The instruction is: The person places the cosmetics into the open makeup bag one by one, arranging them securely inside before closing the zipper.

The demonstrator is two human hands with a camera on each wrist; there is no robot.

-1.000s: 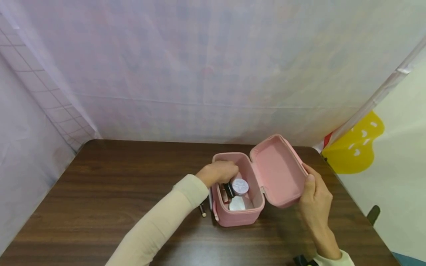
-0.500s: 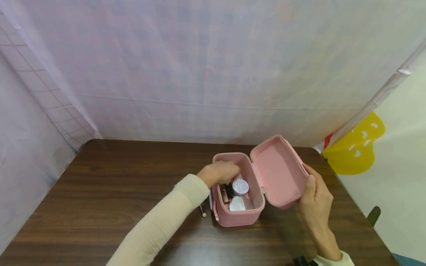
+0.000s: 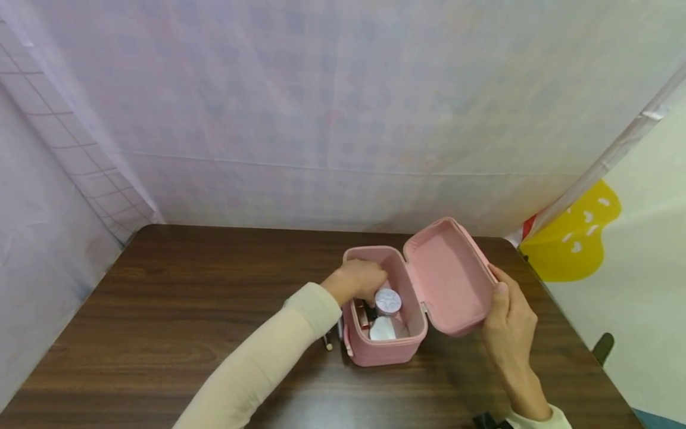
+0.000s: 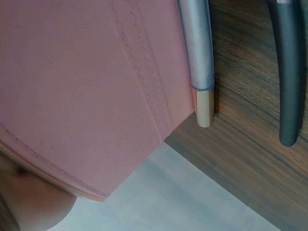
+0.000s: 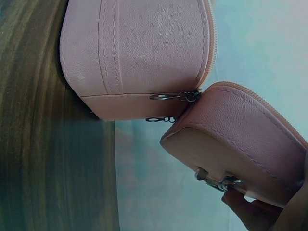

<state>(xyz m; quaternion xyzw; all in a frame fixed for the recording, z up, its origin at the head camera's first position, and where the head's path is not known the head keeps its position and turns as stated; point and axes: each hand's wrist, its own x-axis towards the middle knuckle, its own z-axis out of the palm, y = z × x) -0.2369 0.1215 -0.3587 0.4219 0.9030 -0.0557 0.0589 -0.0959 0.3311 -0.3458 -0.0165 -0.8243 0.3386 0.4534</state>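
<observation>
A pink makeup case [image 3: 386, 353] stands on the table with its lid [image 3: 450, 277] swung out to the right. My left hand [image 3: 360, 279] reaches down into the far part of the case; its fingertips are hidden, and I cannot tell whether they hold anything. Near that hand inside lie a round pale container [image 3: 388, 301] with a star on top, a flat white piece [image 3: 382, 328] and a small reddish-brown tube [image 3: 362, 316]. My right hand [image 3: 509, 325] grips the lid's outer edge, thumb at the rim. In the right wrist view, its fingers are by the lid's metal fittings [image 5: 219, 183].
Left of the case, a grey tube with a light tip [image 4: 197, 48] lies along its side, and a slim dark handle [image 4: 291, 82] lies a little farther out. The brown wooden table [image 3: 187, 310] ends at a pale hanging cloth [image 3: 321, 131] behind.
My left hand has shifted very slightly to the right within the case. The lid and my right hand stay where they were.
</observation>
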